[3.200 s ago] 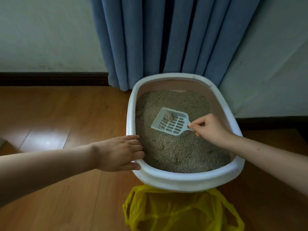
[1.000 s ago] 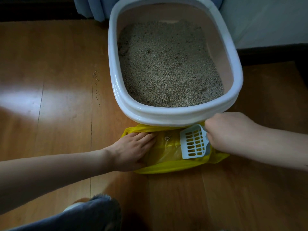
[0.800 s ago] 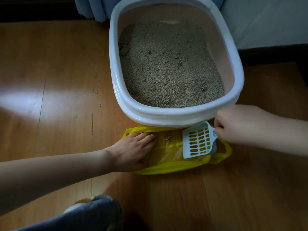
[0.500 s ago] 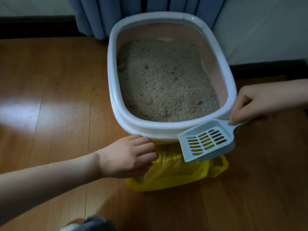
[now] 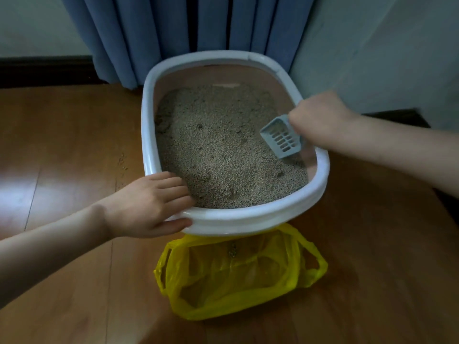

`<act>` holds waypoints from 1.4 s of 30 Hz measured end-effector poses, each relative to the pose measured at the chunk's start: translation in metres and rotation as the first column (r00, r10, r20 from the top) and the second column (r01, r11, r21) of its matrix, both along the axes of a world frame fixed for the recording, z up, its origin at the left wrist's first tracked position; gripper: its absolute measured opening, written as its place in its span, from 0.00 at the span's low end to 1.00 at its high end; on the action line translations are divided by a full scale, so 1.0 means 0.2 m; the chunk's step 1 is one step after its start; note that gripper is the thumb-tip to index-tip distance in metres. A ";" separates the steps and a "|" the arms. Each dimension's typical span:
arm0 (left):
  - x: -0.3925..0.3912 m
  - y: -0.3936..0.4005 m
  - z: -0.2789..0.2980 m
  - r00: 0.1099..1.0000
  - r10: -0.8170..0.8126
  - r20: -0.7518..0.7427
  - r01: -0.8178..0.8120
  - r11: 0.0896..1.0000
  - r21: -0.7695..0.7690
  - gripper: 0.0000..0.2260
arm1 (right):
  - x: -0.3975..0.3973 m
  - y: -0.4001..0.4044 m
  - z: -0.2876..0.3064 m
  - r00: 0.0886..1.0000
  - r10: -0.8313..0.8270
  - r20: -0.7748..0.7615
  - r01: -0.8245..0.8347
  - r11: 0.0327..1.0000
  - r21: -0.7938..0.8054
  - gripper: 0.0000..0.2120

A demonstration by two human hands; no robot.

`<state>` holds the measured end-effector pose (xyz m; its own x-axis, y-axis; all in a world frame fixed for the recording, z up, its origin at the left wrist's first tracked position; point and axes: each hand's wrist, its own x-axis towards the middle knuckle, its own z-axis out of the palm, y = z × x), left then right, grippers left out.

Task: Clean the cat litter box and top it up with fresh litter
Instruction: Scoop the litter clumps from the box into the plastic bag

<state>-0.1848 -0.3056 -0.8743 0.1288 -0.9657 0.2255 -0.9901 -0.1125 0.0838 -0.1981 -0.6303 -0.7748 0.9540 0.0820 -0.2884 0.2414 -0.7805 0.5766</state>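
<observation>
Our right hand grips the slotted grey plastic scoop over the litter; our left hand holds the white oval litter box rim

Wood plank floor, glossy, bright window glare on the left side. Litter box sits directly on it, far end against the blue curtain and the wall corner. Yellow plastic bag lies on the floor at the box's near end, its far edge tucked under or against the box rim, can't tell which; mouth open, handles splayed to both sides. A few stray litter grains scattered on the planks just left of the box. Dark baseboard runs along the wall at the floor's far edge.
</observation>
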 end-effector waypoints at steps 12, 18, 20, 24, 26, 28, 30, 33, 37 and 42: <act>0.13 0.10 -0.04 0.994 0.086 -0.064 -0.081 0.994 0.076 0.21 | 0.14 -0.16 -0.09 0.977 0.087 -0.197 -0.083 0.996 0.029 0.12; 0.13 0.10 -0.03 0.991 0.086 -0.106 -0.077 0.993 0.088 0.21 | 0.19 -0.25 -0.15 0.950 -0.051 -0.307 0.120 0.970 0.211 0.14; 0.13 0.09 -0.02 0.990 0.084 -0.116 -0.075 0.994 0.079 0.21 | 0.19 -0.24 -0.17 0.942 -0.044 -0.332 0.140 0.953 0.270 0.20; 0.13 0.10 -0.04 0.989 0.085 -0.122 -0.077 0.994 0.072 0.20 | 0.17 -0.21 -0.18 0.934 -0.049 -0.353 0.199 0.893 0.403 0.22; 0.13 0.10 -0.05 0.989 0.088 -0.119 -0.082 0.995 0.060 0.21 | 0.13 -0.18 -0.23 0.901 -0.069 -0.428 0.309 0.795 0.523 0.16; 0.13 0.10 -0.05 0.989 0.091 -0.120 -0.085 0.995 0.052 0.20 | 0.08 -0.11 -0.32 0.877 -0.053 -0.478 0.378 0.692 0.616 0.14; 0.13 0.09 -0.05 0.988 0.094 -0.125 -0.088 0.995 0.053 0.20 | 0.04 -0.02 -0.40 0.877 -0.019 -0.479 0.382 0.632 0.675 0.11; 0.13 0.09 -0.05 0.987 0.096 -0.128 -0.089 0.994 0.061 0.21 | 0.00 0.12 -0.47 0.887 -0.006 -0.462 0.383 0.569 0.728 0.10; 0.13 0.09 -0.04 0.985 0.095 -0.141 -0.086 0.994 0.070 0.20 | -0.02 0.25 -0.53 0.900 -0.085 -0.427 0.419 0.438 0.796 0.06; 0.13 0.09 -0.05 0.983 0.097 -0.158 -0.085 0.993 0.081 0.19 | -0.05 0.33 -0.61 0.864 -0.175 -0.472 0.501 0.201 0.842 0.03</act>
<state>-0.1583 -0.2868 -0.8835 0.2459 -0.9614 0.1235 -0.9497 -0.2135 0.2293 -0.2075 -0.5646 -0.8976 0.8803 0.1272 -0.4570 -0.2131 -0.7548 -0.6204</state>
